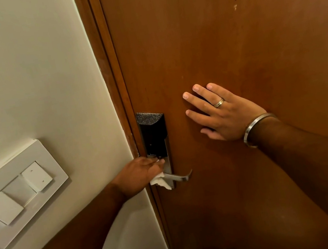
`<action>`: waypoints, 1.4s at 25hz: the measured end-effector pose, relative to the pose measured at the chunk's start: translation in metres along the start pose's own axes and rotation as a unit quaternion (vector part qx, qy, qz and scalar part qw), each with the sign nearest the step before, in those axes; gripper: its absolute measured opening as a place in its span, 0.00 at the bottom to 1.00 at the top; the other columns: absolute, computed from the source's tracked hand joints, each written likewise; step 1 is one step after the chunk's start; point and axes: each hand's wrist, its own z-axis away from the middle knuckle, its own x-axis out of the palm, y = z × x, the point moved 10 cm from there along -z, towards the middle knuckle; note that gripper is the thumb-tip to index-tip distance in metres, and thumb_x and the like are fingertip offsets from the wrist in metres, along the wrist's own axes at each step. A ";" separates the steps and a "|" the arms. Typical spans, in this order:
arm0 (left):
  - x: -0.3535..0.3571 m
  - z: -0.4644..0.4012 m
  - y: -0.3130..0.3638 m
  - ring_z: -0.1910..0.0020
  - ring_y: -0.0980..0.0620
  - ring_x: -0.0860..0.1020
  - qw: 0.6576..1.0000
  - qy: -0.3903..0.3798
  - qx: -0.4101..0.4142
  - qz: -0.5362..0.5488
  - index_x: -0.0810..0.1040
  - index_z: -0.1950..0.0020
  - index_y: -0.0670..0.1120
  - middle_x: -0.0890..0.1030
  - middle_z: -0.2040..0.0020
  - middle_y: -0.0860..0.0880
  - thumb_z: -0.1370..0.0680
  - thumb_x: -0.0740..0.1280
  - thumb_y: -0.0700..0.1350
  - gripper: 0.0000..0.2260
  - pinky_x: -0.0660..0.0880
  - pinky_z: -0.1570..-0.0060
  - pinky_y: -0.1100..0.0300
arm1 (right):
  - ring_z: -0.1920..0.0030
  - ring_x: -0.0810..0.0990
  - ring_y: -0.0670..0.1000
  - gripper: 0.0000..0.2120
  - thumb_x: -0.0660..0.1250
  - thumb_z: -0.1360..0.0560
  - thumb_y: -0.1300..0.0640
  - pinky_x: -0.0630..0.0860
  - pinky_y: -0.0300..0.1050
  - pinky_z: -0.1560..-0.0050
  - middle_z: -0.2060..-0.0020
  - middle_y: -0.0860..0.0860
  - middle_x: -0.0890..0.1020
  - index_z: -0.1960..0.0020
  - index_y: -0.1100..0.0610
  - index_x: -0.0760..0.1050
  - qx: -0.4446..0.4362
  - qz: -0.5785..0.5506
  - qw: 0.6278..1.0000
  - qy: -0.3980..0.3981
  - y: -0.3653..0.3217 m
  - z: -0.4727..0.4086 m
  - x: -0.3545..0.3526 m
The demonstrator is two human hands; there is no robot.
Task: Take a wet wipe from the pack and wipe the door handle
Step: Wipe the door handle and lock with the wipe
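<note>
Brushed silver metal, the lever door handle (179, 176) juts from its lock plate below a black card reader (153, 132) on the brown wooden door (230, 35). The wiping step looks to be in hand: the left hand (143, 172) is curled around a crumpled white wet wipe (160, 181), pressing it at the root of the lever. Next, I judge, the wipe must slide out along the lever to its curved tip. The right hand (220, 112) lies flat and spread on the door, grasping nothing. No pack of wipes is visible.
</note>
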 end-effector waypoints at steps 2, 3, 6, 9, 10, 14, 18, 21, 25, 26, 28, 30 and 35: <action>-0.006 -0.002 0.004 0.43 0.42 0.78 1.000 -0.009 0.028 0.010 0.78 0.39 0.46 0.80 0.39 0.42 0.29 0.75 0.41 0.19 0.76 0.46 0.48 | 0.24 0.63 0.66 0.29 0.54 0.23 0.40 0.56 0.61 0.25 0.23 0.63 0.63 0.27 0.55 0.66 0.000 0.000 1.000 0.000 0.001 -0.001 -0.001; -0.010 -0.004 0.002 0.43 0.44 0.77 0.999 -0.007 0.020 0.024 0.78 0.39 0.48 0.79 0.39 0.43 0.27 0.73 0.44 0.16 0.76 0.47 0.50 | 0.25 0.63 0.66 0.29 0.54 0.23 0.40 0.56 0.61 0.25 0.24 0.63 0.63 0.27 0.55 0.67 0.000 0.000 1.000 0.001 0.001 -0.001 -0.001; -0.026 -0.012 0.007 0.54 0.48 0.76 1.000 0.015 0.006 0.023 0.78 0.43 0.50 0.79 0.51 0.46 0.28 0.71 0.47 0.14 0.70 0.60 0.58 | 0.25 0.63 0.66 0.29 0.55 0.23 0.40 0.59 0.61 0.25 0.24 0.62 0.63 0.28 0.55 0.67 0.002 0.001 1.000 0.001 0.002 -0.001 -0.002; -0.030 -0.015 -0.005 0.63 0.53 0.75 0.983 0.035 -0.103 0.149 0.72 0.57 0.56 0.73 0.62 0.56 0.30 0.75 0.49 0.11 0.63 0.66 0.68 | 0.25 0.63 0.66 0.30 0.56 0.24 0.39 0.59 0.61 0.25 0.23 0.62 0.63 0.27 0.55 0.67 0.003 -0.001 1.000 0.002 0.001 0.000 -0.002; -0.029 -0.012 -0.012 0.66 0.56 0.72 0.970 0.049 -0.144 0.187 0.66 0.60 0.59 0.70 0.64 0.59 0.29 0.74 0.50 0.15 0.61 0.69 0.68 | 0.24 0.63 0.66 0.30 0.56 0.24 0.39 0.58 0.61 0.25 0.23 0.62 0.62 0.27 0.55 0.66 0.003 0.001 1.000 0.001 0.001 0.000 -0.002; -0.024 -0.001 -0.029 0.69 0.57 0.69 0.949 0.071 -0.217 0.218 0.63 0.64 0.57 0.69 0.67 0.58 0.31 0.75 0.54 0.19 0.65 0.72 0.64 | 0.24 0.62 0.66 0.30 0.55 0.23 0.40 0.56 0.61 0.25 0.23 0.63 0.62 0.27 0.55 0.66 0.003 -0.002 1.000 0.002 0.001 -0.001 0.000; -0.010 -0.009 -0.017 0.60 0.55 0.73 0.965 -0.003 -0.154 0.213 0.78 0.58 0.51 0.78 0.57 0.52 0.31 0.74 0.56 0.11 0.69 0.64 0.62 | 0.24 0.62 0.66 0.30 0.55 0.23 0.40 0.54 0.61 0.25 0.23 0.63 0.62 0.27 0.55 0.66 0.003 -0.005 1.000 0.006 0.001 0.000 0.001; -0.010 -0.012 -0.004 0.52 0.50 0.75 0.990 -0.003 -0.090 0.112 0.80 0.45 0.48 0.81 0.49 0.47 0.29 0.73 0.55 0.16 0.70 0.55 0.58 | 0.24 0.61 0.66 0.29 0.55 0.23 0.40 0.53 0.61 0.24 0.23 0.63 0.61 0.28 0.55 0.66 0.003 -0.002 1.000 0.004 0.001 0.000 0.001; 0.000 -0.013 0.010 0.45 0.46 0.77 0.998 -0.031 -0.060 0.010 0.78 0.40 0.49 0.81 0.43 0.47 0.31 0.76 0.49 0.21 0.72 0.48 0.49 | 0.24 0.61 0.66 0.29 0.54 0.23 0.40 0.53 0.61 0.24 0.23 0.63 0.60 0.27 0.55 0.65 0.002 0.003 1.000 -0.002 0.001 0.000 0.002; 0.002 -0.010 0.010 0.45 0.46 0.77 0.998 -0.035 -0.058 -0.018 0.78 0.41 0.49 0.82 0.43 0.47 0.32 0.77 0.47 0.21 0.72 0.48 0.48 | 0.24 0.61 0.66 0.29 0.54 0.23 0.40 0.53 0.61 0.24 0.23 0.63 0.60 0.27 0.55 0.65 0.001 0.003 1.000 -0.002 0.001 0.000 0.002; 0.000 0.000 0.005 0.47 0.45 0.78 0.997 -0.010 -0.056 -0.048 0.79 0.42 0.48 0.82 0.45 0.46 0.34 0.78 0.44 0.22 0.72 0.48 0.48 | 0.24 0.61 0.66 0.29 0.54 0.23 0.40 0.53 0.61 0.24 0.23 0.63 0.61 0.27 0.55 0.66 0.002 0.006 1.000 -0.001 0.001 0.000 0.001; -0.002 0.005 0.008 0.46 0.44 0.78 0.998 0.020 -0.030 -0.050 0.78 0.41 0.46 0.82 0.45 0.45 0.33 0.77 0.44 0.21 0.71 0.44 0.46 | 0.24 0.61 0.66 0.29 0.55 0.23 0.40 0.54 0.61 0.25 0.23 0.62 0.61 0.27 0.55 0.66 0.001 0.007 1.000 -0.002 0.000 0.000 0.001; 0.001 -0.005 0.016 0.47 0.47 0.79 1.000 0.021 0.003 -0.010 0.79 0.43 0.47 0.84 0.49 0.47 0.22 0.56 0.62 0.22 0.66 0.39 0.50 | 0.24 0.61 0.66 0.29 0.54 0.23 0.40 0.54 0.61 0.24 0.23 0.63 0.60 0.27 0.55 0.65 -0.001 0.002 1.000 -0.004 0.001 0.000 0.001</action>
